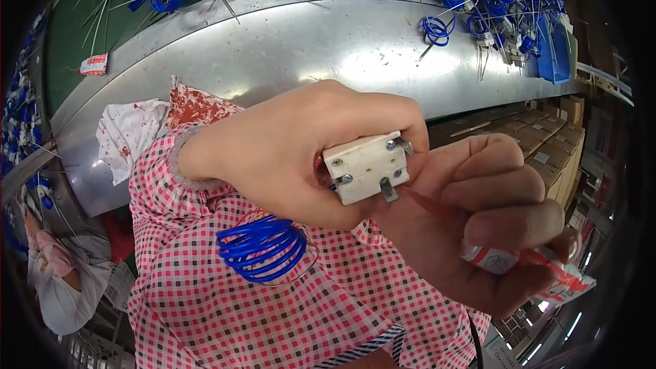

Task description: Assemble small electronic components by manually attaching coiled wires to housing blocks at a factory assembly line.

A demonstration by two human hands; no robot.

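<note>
My left hand (301, 143) is closed round a capillary thermostat. Its white block (369, 169) faces up, with screws and two bent metal terminals showing. Below that hand hangs a coil of blue tubing (263, 249), which seems to belong to the thermostat. My right hand (485, 225) sits close against the block's right side, fingers curled round a small red-and-white squeeze tube (499, 260). The crumpled end of the tube sticks out past the fingers. A reddish streak runs over the palm near the block; whether it is the tube's tip or a stain I cannot tell.
A metal-topped bench (273, 41) spans ahead. Heaps of blue-coiled thermostats (495, 0) lie at its far side. Another red-and-white tube (93, 64) and a red-stained white cloth (130, 133) lie left. A blue bin (552, 51) and cardboard boxes (540, 143) are right. Someone (68, 280) sits at far left.
</note>
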